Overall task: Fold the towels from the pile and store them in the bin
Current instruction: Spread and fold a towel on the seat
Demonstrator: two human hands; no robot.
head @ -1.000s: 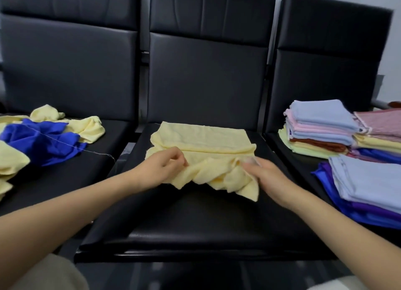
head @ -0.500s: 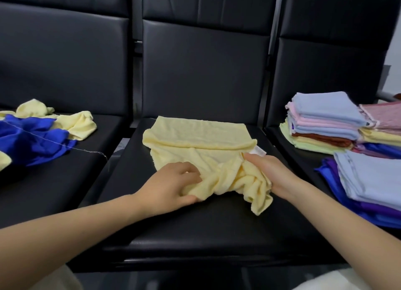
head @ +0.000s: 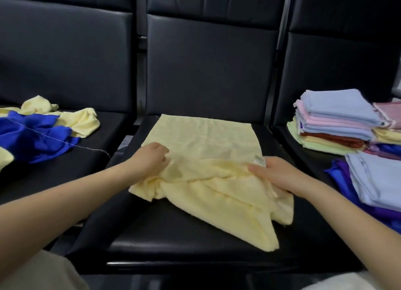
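A pale yellow towel [head: 206,142] lies on the middle black chair seat [head: 173,242]. Its far half is flat; its near half is bunched and trails toward the front right of the seat. My left hand [head: 152,159] grips the towel's left edge. My right hand [head: 275,172] grips the bunched cloth at the right, beside a small white label. A pile of unfolded blue and yellow towels [head: 39,133] sits on the left chair. No bin is in view.
Stacks of folded towels [head: 334,120] in blue, pink, red and yellow fill the right chair, with a grey-blue and purple stack [head: 377,181] nearer me. Three black chair backs rise behind. My knees show at the bottom edge.
The towel's far half has been spread flatter and wider. Both hands moved apart along the bunched edge, and the loose near part now trails further toward the seat's front right.
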